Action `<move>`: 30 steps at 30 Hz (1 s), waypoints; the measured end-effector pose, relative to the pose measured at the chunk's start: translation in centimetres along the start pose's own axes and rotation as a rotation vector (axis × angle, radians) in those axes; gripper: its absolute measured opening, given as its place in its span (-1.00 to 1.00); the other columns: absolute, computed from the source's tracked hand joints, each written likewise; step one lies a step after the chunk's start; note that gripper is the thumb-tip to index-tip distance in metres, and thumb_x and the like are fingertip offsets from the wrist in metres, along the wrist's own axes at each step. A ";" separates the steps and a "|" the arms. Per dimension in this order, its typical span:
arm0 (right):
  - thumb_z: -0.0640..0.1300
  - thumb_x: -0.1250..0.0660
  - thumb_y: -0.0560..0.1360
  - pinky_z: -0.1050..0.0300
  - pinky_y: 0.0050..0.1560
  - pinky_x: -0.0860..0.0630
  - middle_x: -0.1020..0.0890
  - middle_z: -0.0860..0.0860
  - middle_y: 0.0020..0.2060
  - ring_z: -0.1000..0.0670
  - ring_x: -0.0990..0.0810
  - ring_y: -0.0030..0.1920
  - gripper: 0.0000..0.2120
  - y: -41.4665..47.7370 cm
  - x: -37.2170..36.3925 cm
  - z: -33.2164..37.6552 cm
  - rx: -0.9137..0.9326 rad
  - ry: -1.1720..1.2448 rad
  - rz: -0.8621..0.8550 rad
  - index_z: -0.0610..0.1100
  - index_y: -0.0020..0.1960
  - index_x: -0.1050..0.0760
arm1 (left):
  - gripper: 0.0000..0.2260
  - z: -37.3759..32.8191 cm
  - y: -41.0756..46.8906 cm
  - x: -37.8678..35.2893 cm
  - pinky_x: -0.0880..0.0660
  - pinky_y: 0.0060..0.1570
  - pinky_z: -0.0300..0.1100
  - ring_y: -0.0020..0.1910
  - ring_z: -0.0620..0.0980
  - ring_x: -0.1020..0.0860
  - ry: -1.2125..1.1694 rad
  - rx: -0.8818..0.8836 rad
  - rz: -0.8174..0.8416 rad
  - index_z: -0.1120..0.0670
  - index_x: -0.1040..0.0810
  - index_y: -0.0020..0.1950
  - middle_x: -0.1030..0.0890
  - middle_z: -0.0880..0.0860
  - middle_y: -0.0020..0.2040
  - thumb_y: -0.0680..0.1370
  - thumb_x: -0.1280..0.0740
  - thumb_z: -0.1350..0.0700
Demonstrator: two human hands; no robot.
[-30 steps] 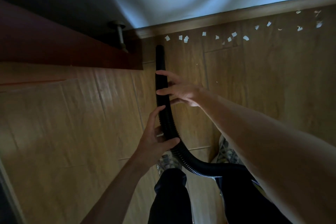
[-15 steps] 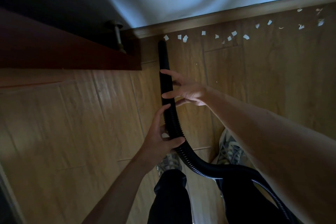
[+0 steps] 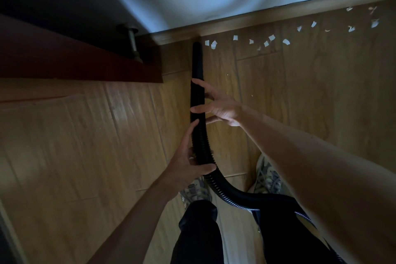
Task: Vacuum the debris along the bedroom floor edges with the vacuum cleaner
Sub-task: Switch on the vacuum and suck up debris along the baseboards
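Observation:
A black ribbed vacuum hose [image 3: 198,139] runs from behind my legs up to a smooth black nozzle [image 3: 197,60]. The nozzle tip rests at the wooden skirting board [image 3: 257,18], just left of a row of small white paper scraps [image 3: 267,42] lying along the wall edge. My left hand [image 3: 188,161] grips the ribbed hose low down. My right hand [image 3: 216,106] holds the tube higher up, fingers wrapped loosely round it from the right. More scraps [image 3: 362,22] lie further right along the skirting.
A dark red-brown wooden panel [image 3: 75,64] juts in from the left, with a metal door stopper [image 3: 131,43] behind it at the corner. White wall above the skirting. My two shoes [image 3: 267,176] stand on the wood-look floor beneath the hose.
The nozzle has slid forward to the skirting board near the leftmost scraps. Both hands moved forward with the hose, keeping their grip.

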State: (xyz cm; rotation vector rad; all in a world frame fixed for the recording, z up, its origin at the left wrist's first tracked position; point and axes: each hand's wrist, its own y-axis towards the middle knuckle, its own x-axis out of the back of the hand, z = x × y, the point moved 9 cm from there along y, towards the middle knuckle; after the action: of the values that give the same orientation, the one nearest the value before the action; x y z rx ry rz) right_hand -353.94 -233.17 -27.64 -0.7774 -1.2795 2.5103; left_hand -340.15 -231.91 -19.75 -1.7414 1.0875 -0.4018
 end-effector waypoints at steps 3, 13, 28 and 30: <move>-0.30 -0.49 0.44 -0.01 0.00 -0.63 -0.49 0.02 0.30 -0.03 -0.61 0.18 -0.17 0.2 -0.4 0.4 -0.008 -0.018 0.022 0.27 0.51 -0.22 | -0.02 0.2 -0.1 -0.1 -0.59 0.11 -0.03 0.10 0.02 -0.63 0.008 -0.006 -0.022 -0.49 -0.13 0.44 -0.65 0.10 0.07 0.41 -0.50 0.39; -0.29 -0.48 0.46 0.08 -0.10 -0.64 -0.55 0.05 0.20 -0.03 -0.67 0.12 -0.18 -1.0 0.5 -0.4 -0.011 0.036 0.025 0.24 0.53 -0.21 | -0.05 0.0 -0.6 -1.5 -0.64 -0.02 -0.01 0.15 0.05 -0.62 -0.025 -0.008 0.014 -0.52 -0.17 0.41 -0.49 0.09 0.33 0.43 -0.50 0.37; -0.32 -0.46 0.46 0.09 -0.14 -0.66 -0.51 -0.04 0.27 -0.08 -0.64 0.15 -0.18 -1.6 2.6 0.2 0.021 0.084 -0.014 0.22 0.53 -0.22 | -0.03 -1.0 0.7 -2.7 -0.65 -0.09 -0.01 0.08 0.00 -0.67 0.015 0.023 0.047 -0.56 -0.16 0.38 -0.55 0.13 0.25 0.40 -0.51 0.37; -0.32 -0.46 0.46 0.09 -0.14 -0.65 -0.52 -0.03 0.25 -0.07 -0.65 0.14 -0.18 -1.8 2.7 0.0 0.015 0.079 -0.006 0.22 0.53 -0.21 | -0.02 -0.9 0.6 -2.8 -0.64 -0.07 0.00 0.07 0.02 -0.67 0.025 0.024 0.050 -0.54 -0.15 0.40 -0.56 0.14 0.22 0.41 -0.51 0.36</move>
State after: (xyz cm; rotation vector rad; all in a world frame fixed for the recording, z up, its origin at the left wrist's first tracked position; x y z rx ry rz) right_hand -356.26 -231.03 -27.15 -0.8590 -1.2342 2.4550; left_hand -342.59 -230.19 -19.22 -1.6892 1.1373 -0.4047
